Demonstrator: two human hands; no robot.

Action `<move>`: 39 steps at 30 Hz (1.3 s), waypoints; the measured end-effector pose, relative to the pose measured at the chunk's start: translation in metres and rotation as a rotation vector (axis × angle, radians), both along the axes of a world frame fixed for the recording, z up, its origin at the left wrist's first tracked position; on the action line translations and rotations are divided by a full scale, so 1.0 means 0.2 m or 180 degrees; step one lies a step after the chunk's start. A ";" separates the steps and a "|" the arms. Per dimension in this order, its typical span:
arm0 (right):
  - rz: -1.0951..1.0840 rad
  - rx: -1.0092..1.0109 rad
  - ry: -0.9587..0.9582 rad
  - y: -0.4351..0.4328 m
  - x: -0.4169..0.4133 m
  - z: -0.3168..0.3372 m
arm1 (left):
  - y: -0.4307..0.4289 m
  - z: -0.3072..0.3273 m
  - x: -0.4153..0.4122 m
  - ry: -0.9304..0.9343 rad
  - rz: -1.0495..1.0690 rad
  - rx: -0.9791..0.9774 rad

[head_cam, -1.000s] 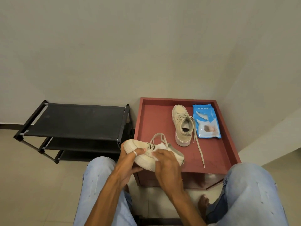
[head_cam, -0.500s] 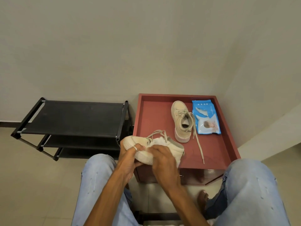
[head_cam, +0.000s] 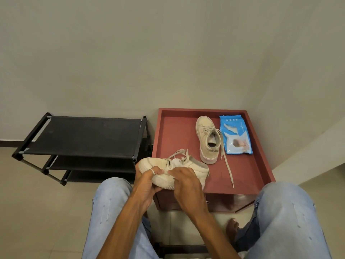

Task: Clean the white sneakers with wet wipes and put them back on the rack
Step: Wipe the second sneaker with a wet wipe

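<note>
At the far left the black shoe rack (head_cam: 82, 135) is seen with all its visible shelves bare, so neither sneaker has been returned to it. Just right of the rack, the held sneaker (head_cam: 149, 165) is gripped on its side, toe pointing left, over the near left corner of the red table (head_cam: 250, 176). The left hand (head_cam: 147, 181), a ring on one finger, is closed around the toe and sole, while the right hand (head_cam: 184, 181) is closed over the middle of the shoe, with a white wipe (head_cam: 176, 162) bunched under its fingers by the laces. Wiping of this shoe is judged to be under way and not finished. Farther right, the second sneaker (head_cam: 207, 141) is set upright on the table, one lace trailing loose toward the near edge; whether it has been cleaned cannot be told. Beside it, at the right, the blue wet wipes pack (head_cam: 235, 134) is laid flat. A baby picture is printed on the pack, but no writing or brand can be read.
</note>
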State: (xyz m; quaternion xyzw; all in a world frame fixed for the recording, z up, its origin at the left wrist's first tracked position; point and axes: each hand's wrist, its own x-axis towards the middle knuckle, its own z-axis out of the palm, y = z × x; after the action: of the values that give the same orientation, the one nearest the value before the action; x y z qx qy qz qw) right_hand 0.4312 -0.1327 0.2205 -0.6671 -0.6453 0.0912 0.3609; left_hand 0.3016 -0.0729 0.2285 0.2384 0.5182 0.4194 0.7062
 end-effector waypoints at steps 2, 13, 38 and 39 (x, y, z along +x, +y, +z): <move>-0.0257 0.0015 -0.0128 0.01 0.08 -0.04 | 0.00 0.01 0.00 -0.0009 -0.0014 0.0042; -0.0201 -0.0089 0.0222 0.04 0.05 -0.02 | 0.00 -0.01 -0.01 -0.0250 -0.0005 -0.0143; -0.1572 0.0030 0.0952 -0.02 0.28 -0.12 | 0.02 -0.03 -0.01 -0.0294 0.0253 -0.0538; -0.1397 0.0131 0.0875 -0.02 0.25 -0.11 | 0.02 -0.03 -0.01 -0.0305 0.0249 -0.0558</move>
State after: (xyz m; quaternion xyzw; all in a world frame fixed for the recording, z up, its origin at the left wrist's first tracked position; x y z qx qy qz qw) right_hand 0.4805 -0.1361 0.1985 -0.7651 -0.4316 0.0874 0.4698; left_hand 0.2996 -0.0686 0.2216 0.1350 0.5275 0.4107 0.7314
